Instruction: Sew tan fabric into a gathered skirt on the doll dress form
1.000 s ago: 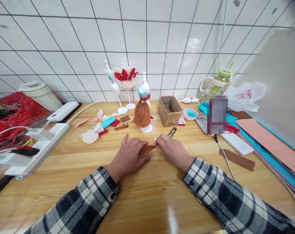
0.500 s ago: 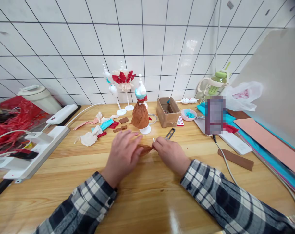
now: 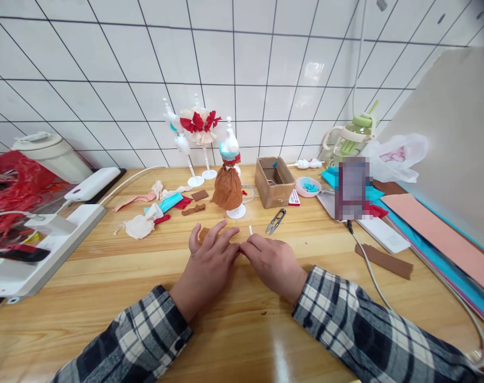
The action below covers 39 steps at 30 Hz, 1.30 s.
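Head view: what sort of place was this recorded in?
Likely a small craft workspace: a miniature dress form in a brown skirt stands on the wooden table, with small snips and scattered scraps of coloured material near it.

— Please, what is standing at the left?
— A white lidded container (image 3: 62,159) is standing behind a red plastic bag (image 3: 26,170); a power strip (image 3: 81,233) is lying nearby.
— And at the right?
— A pink bowl (image 3: 304,193) is sitting beside a cardboard box (image 3: 279,196), and a green-lidded bottle (image 3: 349,139) is standing beside a white plastic bag (image 3: 409,160).

Bright light, glare on wall tiles (image 3: 253,59) and glossy tabletop (image 3: 242,330).
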Each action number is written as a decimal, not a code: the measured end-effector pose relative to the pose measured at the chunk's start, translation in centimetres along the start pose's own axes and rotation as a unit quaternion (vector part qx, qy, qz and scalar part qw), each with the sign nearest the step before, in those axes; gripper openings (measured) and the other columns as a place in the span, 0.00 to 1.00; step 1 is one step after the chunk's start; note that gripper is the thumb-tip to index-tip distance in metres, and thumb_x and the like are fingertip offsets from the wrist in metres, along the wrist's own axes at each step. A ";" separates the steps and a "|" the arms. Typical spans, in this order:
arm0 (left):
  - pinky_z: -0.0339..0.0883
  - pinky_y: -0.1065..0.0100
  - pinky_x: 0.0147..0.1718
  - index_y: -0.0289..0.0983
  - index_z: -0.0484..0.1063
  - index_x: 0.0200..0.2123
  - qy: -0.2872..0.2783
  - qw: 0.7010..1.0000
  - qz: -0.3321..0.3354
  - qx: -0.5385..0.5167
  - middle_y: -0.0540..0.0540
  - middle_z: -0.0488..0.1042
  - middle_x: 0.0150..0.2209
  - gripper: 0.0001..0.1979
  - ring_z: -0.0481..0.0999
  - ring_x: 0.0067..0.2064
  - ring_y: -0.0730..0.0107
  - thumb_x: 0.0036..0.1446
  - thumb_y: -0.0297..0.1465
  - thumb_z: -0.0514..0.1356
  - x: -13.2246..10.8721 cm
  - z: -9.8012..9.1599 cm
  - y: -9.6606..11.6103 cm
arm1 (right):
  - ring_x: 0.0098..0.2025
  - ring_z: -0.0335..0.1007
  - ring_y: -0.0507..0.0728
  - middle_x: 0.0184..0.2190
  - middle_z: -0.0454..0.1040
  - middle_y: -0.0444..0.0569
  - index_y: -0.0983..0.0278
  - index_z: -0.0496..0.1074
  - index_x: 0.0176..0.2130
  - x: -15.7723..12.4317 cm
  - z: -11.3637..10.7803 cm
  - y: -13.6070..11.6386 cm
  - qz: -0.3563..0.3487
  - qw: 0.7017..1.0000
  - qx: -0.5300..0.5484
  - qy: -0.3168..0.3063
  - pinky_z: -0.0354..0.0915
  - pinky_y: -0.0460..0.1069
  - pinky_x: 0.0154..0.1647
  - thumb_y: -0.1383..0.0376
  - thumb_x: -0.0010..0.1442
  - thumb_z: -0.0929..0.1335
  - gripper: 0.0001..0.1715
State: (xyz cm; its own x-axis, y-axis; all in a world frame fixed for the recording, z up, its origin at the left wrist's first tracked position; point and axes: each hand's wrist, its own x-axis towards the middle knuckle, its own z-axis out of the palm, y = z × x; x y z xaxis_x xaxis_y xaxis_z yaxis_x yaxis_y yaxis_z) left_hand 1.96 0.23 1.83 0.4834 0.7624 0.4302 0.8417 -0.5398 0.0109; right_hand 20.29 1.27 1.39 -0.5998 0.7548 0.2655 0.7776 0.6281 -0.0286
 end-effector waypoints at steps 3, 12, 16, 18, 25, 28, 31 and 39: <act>0.33 0.43 0.62 0.42 0.74 0.39 -0.014 1.000 0.010 -0.004 0.48 0.74 0.52 0.09 0.63 0.61 0.56 0.63 0.29 0.53 0.0 0.3 -0.1 | 0.28 0.66 0.51 0.34 0.72 0.46 0.61 0.71 0.40 0.0 0.5 -0.3 0.013 1.000 0.017 0.001 0.49 0.48 0.24 0.66 0.68 0.58 0.13; 0.44 0.47 0.60 0.41 0.74 0.36 -0.075 0.993 -0.009 -0.093 0.49 0.77 0.41 0.11 0.69 0.54 0.60 0.60 0.24 0.52 0.1 0.3 -1.1 | 0.36 0.70 0.53 0.39 0.75 0.47 0.59 0.76 0.40 0.2 -0.3 7.6 0.178 0.978 0.097 0.051 0.57 0.47 0.32 0.57 0.65 0.62 0.15; 0.48 0.48 0.59 0.41 0.74 0.35 -0.073 0.989 -0.018 -0.128 0.48 0.76 0.41 0.12 0.70 0.49 0.62 0.62 0.25 0.50 0.2 0.5 -1.6 | 0.34 0.69 0.54 0.36 0.76 0.49 0.62 0.76 0.37 -0.6 0.3 12.7 0.270 0.955 0.115 -0.041 0.58 0.47 0.32 0.57 0.57 0.68 0.13; 0.51 0.50 0.57 0.41 0.74 0.35 -0.076 0.987 -0.013 -0.144 0.48 0.76 0.41 0.13 0.70 0.48 0.63 0.62 0.26 0.50 0.3 0.6 -1.7 | 0.33 0.69 0.54 0.34 0.76 0.48 0.62 0.76 0.36 -0.8 0.9 13.5 0.289 0.943 0.154 -0.065 0.58 0.47 0.31 0.56 0.56 0.68 0.13; 0.56 0.54 0.55 0.39 0.74 0.34 -0.089 0.981 -0.004 -0.170 0.46 0.74 0.39 0.13 0.69 0.46 0.64 0.63 0.27 0.49 0.5 0.6 -1.6 | 0.33 0.67 0.53 0.33 0.75 0.47 0.61 0.75 0.36 -0.3 1.8 12.5 0.291 0.945 0.136 -0.059 0.54 0.46 0.29 0.59 0.56 0.67 0.10; 0.58 0.55 0.53 0.38 0.74 0.33 -0.090 0.981 0.001 -0.173 0.46 0.74 0.38 0.13 0.68 0.45 0.64 0.63 0.27 0.50 0.5 0.5 -1.5 | 0.34 0.67 0.54 0.34 0.74 0.47 0.61 0.74 0.34 -0.1 1.8 12.5 0.277 0.951 0.116 -0.070 0.54 0.47 0.30 0.61 0.58 0.66 0.08; 0.59 0.55 0.52 0.38 0.74 0.33 -0.092 0.981 0.005 -0.170 0.46 0.74 0.38 0.13 0.68 0.44 0.64 0.63 0.27 0.50 0.5 0.6 -1.5 | 0.35 0.67 0.54 0.35 0.74 0.48 0.62 0.72 0.34 -0.1 1.7 12.4 0.264 0.956 0.100 -0.083 0.54 0.47 0.32 0.63 0.60 0.64 0.08; 0.62 0.56 0.49 0.38 0.75 0.33 -0.086 0.982 0.003 -0.168 0.45 0.74 0.38 0.14 0.69 0.43 0.63 0.63 0.28 0.49 0.5 0.8 -1.7 | 0.35 0.67 0.54 0.34 0.73 0.48 0.63 0.71 0.33 -0.2 1.1 11.6 0.257 0.954 0.117 -0.102 0.54 0.47 0.32 0.63 0.61 0.63 0.08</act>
State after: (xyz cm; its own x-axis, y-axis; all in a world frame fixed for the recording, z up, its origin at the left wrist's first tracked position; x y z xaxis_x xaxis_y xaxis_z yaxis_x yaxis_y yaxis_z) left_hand 0.94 1.85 1.34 0.5460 0.7922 0.2727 0.7254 -0.6098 0.3192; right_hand 29.22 8.63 -0.07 -0.1933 0.9806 -0.0339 0.9298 0.1720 -0.3255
